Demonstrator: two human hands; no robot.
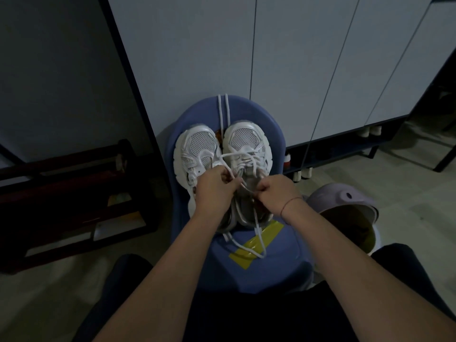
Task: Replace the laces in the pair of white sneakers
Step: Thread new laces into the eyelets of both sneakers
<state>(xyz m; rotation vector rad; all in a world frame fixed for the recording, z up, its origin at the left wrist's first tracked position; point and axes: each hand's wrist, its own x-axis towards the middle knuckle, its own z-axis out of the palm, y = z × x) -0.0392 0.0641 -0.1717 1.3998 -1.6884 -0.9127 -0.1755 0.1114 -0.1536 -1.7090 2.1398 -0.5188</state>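
The two white sneakers stand side by side on the seat of a blue chair (pixel 278 265), toes pointing away from you. The sneaker on the right (pixel 246 139) carries a white lace (pixel 250 160) crossed loosely over its tongue. Your left hand (pixel 214 191) pinches one strand of this lace with curled fingers. Your right hand (pixel 276 193), close beside it but not touching, grips the other strand. The sneaker on the left (pixel 197 146) touches the first one. A second lace (pixel 227 114) lies between the toes. Yellow tape (pixel 271 230) sticks on the seat. A purple stool (pixel 345 198) stands to the right, and a white cabinet (pixel 296 58) stands behind.
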